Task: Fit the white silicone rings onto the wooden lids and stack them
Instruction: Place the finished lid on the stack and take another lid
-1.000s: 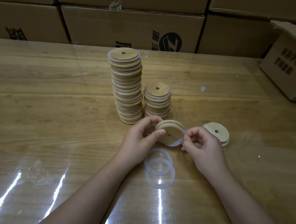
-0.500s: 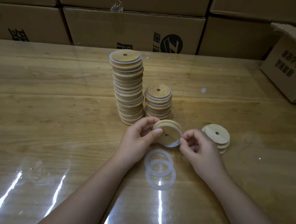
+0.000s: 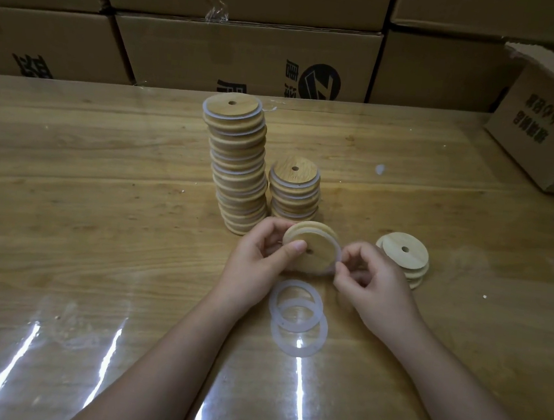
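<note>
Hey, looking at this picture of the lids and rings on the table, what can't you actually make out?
All in the head view:
1. Whether the ring sits fully round the held lid: the left hand, the right hand and the lid itself hide parts of it.
2. The lid count in the tall stack: dim light blurs the edges together.
3. The inside of the open box: cut off by the right edge.

A tall stack (image 3: 239, 168) of ringed wooden lids stands upright. Just right of it is a shorter stack (image 3: 294, 191). In front of it, one wooden lid (image 3: 312, 251) is held on edge, with a white silicone ring (image 3: 332, 272) partly round its rim. Nearer lie two overlapping loose rings (image 3: 272, 308). Farther right are bare lids (image 3: 401, 253).
</note>
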A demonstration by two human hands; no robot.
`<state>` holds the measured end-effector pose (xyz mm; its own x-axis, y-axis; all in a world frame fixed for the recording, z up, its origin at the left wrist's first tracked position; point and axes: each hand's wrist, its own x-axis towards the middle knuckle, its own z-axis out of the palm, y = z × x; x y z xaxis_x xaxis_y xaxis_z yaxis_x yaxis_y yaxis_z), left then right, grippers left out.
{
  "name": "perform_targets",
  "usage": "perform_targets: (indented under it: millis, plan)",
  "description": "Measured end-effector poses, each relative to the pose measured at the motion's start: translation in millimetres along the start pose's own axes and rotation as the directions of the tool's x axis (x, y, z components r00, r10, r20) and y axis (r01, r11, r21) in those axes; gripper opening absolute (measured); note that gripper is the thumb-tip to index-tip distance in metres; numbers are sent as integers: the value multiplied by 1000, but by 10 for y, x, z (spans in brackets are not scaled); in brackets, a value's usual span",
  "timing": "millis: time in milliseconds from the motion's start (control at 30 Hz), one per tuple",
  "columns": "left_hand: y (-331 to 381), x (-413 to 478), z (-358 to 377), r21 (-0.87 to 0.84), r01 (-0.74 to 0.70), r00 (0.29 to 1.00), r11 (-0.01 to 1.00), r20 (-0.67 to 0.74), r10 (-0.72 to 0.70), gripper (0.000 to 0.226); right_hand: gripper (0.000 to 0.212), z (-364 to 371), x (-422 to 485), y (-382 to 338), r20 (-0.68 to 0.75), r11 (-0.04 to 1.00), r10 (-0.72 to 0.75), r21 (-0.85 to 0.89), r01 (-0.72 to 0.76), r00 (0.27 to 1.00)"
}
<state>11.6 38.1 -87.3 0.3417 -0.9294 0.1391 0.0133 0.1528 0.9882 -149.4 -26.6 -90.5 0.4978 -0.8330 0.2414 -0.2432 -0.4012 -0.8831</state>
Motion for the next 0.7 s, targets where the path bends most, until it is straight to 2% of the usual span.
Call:
perform_targets:
  millis: [133,333,567,700]
  plan:
    - [-7,8,-8,-24,15,1000,1000,-4,-15,13,12,-1,-5,1,-10,997,29,65,-29,1000]
    - [-12,4,-9,-20,-10,1000,1000,-5,10,24,13,-6,9,15,-30,994,50,100,-47,998]
    - [-14,-2,3,43,-75,997,996,-7,76,24,14,-32,24,-6,-69,997,-37,71,42,997]
    - [-12,-17,11,155,-129,990,979,-28,135,21,14,-38,30,26,-104,997,-65,33,69,992]
